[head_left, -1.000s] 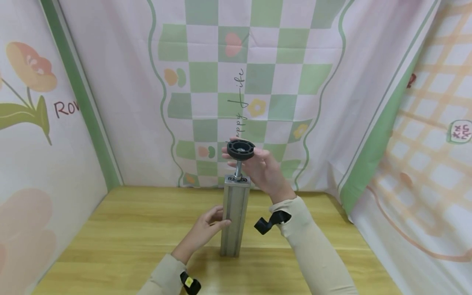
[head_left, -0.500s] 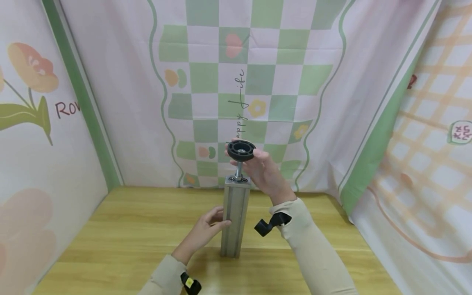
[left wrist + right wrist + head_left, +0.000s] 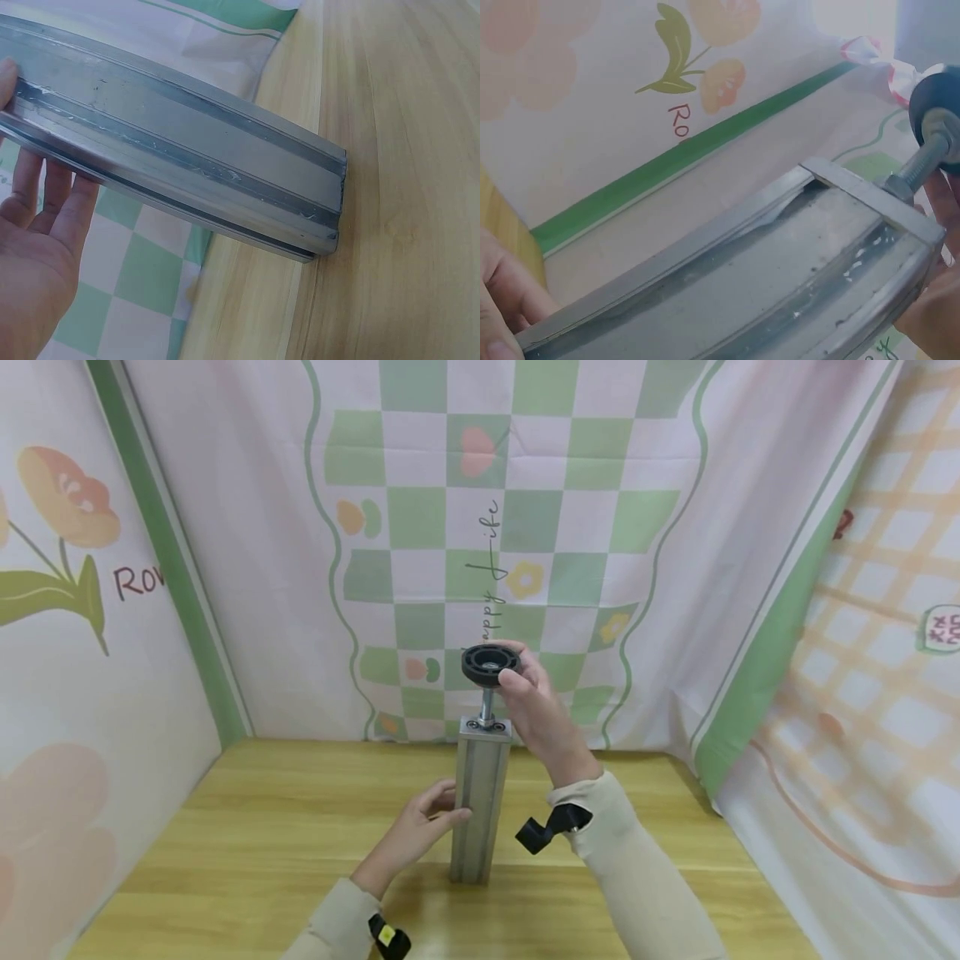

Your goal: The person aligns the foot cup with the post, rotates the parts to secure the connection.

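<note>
An aluminium profile [image 3: 480, 810] stands upright on the wooden table, with a plate [image 3: 468, 732] across its top. From that plate rises a threaded rod [image 3: 487, 703] carrying a round black levelling foot [image 3: 477, 677]. My left hand [image 3: 414, 833] holds the profile about halfway up, thumb on the near side; in the left wrist view its fingers [image 3: 54, 187] reach behind the metal. Around the rim of the levelling foot, my right hand [image 3: 542, 718] grips with thumb and fingers. The right wrist view shows the rod [image 3: 924, 166] with a nut at the plate.
The wooden table [image 3: 285, 827] spreads around the profile's base. Printed cloth [image 3: 420, 560] hangs behind it, and further cloths close in the left and right sides. Black straps [image 3: 390, 937] sit on both wrists over beige sleeves.
My right hand has turned around the levelling foot: the fingers moved from the far left to the right side, and the thumb came forward onto the near rim. The left hand stays put.
</note>
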The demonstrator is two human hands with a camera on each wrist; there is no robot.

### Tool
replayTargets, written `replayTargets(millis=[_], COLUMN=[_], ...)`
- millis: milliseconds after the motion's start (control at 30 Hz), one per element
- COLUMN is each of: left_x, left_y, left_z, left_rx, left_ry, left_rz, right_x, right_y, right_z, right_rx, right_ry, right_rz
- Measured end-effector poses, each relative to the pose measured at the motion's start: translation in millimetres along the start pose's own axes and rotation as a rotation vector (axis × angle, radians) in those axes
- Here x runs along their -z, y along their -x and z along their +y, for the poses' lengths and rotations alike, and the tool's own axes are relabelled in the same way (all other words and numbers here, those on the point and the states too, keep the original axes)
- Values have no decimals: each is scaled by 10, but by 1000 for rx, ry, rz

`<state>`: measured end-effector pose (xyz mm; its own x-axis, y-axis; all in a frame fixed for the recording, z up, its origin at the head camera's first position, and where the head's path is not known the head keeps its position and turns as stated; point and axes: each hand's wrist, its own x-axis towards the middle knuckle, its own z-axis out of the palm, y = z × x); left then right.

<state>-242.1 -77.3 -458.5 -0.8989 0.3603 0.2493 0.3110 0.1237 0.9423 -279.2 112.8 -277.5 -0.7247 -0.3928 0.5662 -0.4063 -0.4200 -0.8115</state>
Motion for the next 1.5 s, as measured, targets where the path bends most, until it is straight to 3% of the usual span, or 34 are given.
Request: replayTargets(millis=[233, 367, 600, 767, 933, 1033, 1233, 1400, 1500], left_x=[-12, -11, -11, -11, -11, -9, -11, -4, 2], left_y=[0, 1, 6, 7, 13, 19, 24, 22, 22], left_z=[-11, -10, -19, -21, -26, -25, -1, 1, -8], left_rx=[-7, 6, 25, 15, 26, 37, 33, 35, 41], left_ry=[-2, 1, -4, -8, -9, -7, -8, -7, -14], left_rz=[3, 3, -1, -4, -10, -10, 3, -1, -1], right_x=[-136, -215, -325, -376, -354, -327, -168, -41, -9], right_y=[84, 109, 132, 146, 149, 145, 88, 7, -30], right_z=[-24, -42, -108, -116, -82, -97, -153, -128, -102], right_rx=[26, 61, 61, 82, 193, 213, 124, 10, -55], right_ry=[117, 204, 530, 601, 603, 573, 427, 177, 17], right_rz=[208, 264, 384, 419, 358, 285, 91, -94, -165])
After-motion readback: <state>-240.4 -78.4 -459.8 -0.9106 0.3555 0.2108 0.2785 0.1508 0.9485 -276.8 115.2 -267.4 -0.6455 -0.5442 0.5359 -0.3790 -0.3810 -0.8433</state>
